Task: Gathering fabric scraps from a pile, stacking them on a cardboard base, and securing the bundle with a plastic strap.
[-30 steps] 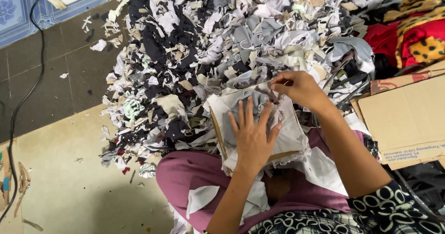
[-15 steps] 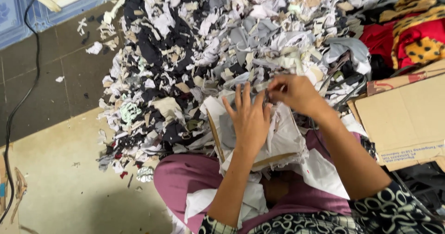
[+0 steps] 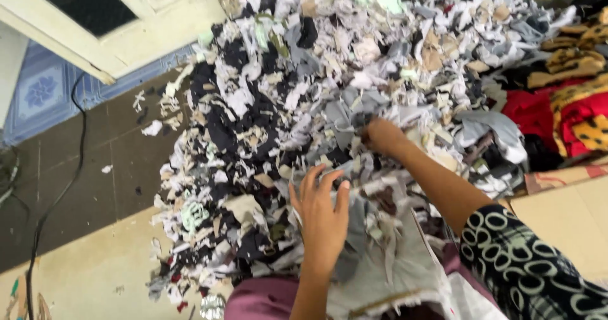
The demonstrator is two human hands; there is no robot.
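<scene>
A big heap of fabric scraps [image 3: 329,85], white, grey, black and beige, covers the floor in front of me. My left hand [image 3: 322,213] rests flat, fingers apart, on a stack of pale cloth pieces [image 3: 392,263] lying on my lap. My right hand [image 3: 380,135] reaches forward into the heap, fingers closed among grey scraps; what it grips is hidden by the scraps. My right sleeve [image 3: 538,269] is black with white rings.
Flat cardboard [image 3: 570,218] lies at the right. Red and leopard-print cloth [image 3: 582,111] is piled at the far right. A black cable [image 3: 57,193] runs over dark floor tiles at the left. A cream door frame [image 3: 114,47] stands at top left.
My right hand left the stack on my lap and moved forward into the scrap heap. The left hand stayed pressed on the stack. The camera tilted up and closer.
</scene>
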